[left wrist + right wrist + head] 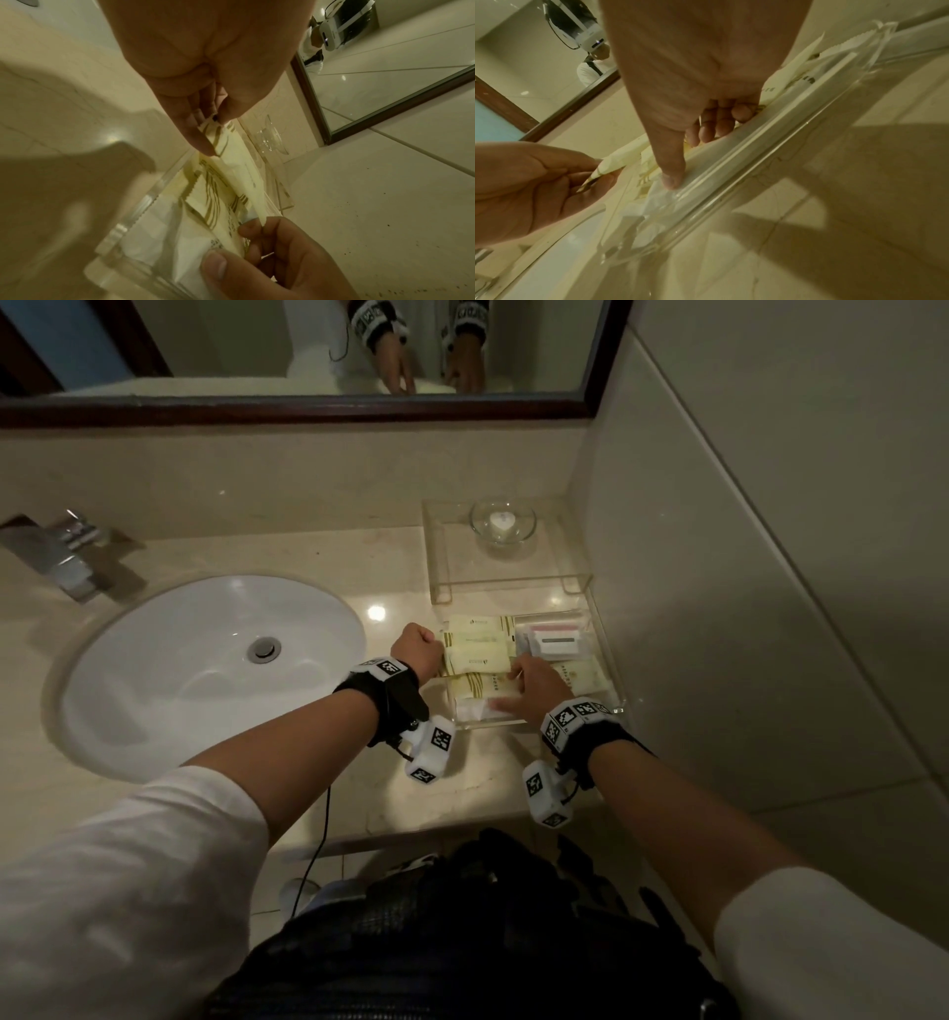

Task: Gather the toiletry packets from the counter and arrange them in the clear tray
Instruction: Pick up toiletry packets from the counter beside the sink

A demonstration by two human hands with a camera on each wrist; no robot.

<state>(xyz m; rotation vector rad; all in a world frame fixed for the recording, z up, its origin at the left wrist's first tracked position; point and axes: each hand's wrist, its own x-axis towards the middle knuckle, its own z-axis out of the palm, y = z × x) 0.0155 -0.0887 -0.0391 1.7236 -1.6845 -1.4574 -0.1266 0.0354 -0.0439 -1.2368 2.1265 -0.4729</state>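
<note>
Glossy stone counter (318, 567), clear plastic tray (595, 618)

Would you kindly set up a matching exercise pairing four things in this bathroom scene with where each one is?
Things:
1. left hand
2. right hand
3. glass dish
4. faucet

Places:
A. behind the sink, far left
B. pinching a yellow packet at the tray's left edge
C. on the clear shelf nearest the mirror
D. resting on packets inside the clear tray

Pairs: 1-B, 2-D, 3-C, 4-A

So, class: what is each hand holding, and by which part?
Left hand pinches a pale yellow striped packet by its end edge; right hand presses packets, gripping nothing.
</note>
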